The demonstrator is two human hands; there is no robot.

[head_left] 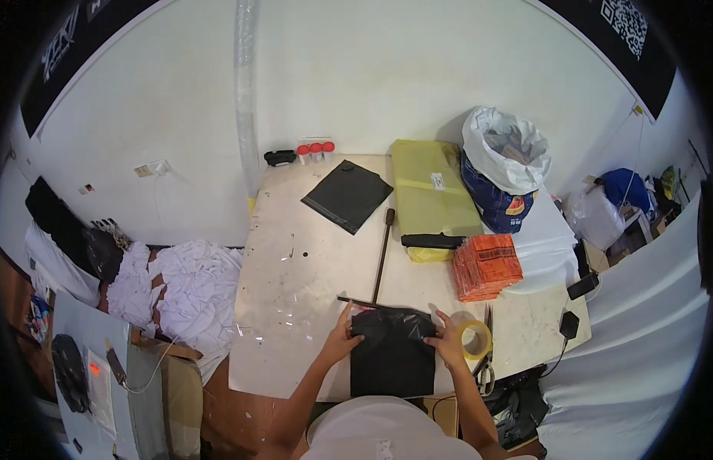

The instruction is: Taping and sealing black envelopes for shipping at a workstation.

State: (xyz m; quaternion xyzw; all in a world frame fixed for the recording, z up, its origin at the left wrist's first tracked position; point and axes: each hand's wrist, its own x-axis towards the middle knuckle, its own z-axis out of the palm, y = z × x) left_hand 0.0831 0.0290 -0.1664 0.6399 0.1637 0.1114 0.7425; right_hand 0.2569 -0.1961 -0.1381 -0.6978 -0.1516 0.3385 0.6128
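Observation:
A black plastic mailing bag (392, 364) lies at the table's front edge, directly in front of me. My left hand (341, 340) pinches its upper left side, thumb on top and fingers at the edge. On the upper right side, my right hand (447, 342) grips it the same way. The bag's top edge looks crumpled, and a bit of pink or red shows near its left corner. Just beyond it lies a dark rod (383, 257) with a knob at the far end. A short dark bar (356, 302) crosses its near end, partly behind the bag.
A roll of yellowish tape (488, 340) and scissors (487, 376) lie right of my right hand. Farther back are orange packets (487, 268), yellow packaging (433, 184), a blue-and-white sack (498, 192), and another black mailing bag (349, 196). Red-capped containers (316, 152) stand against the wall.

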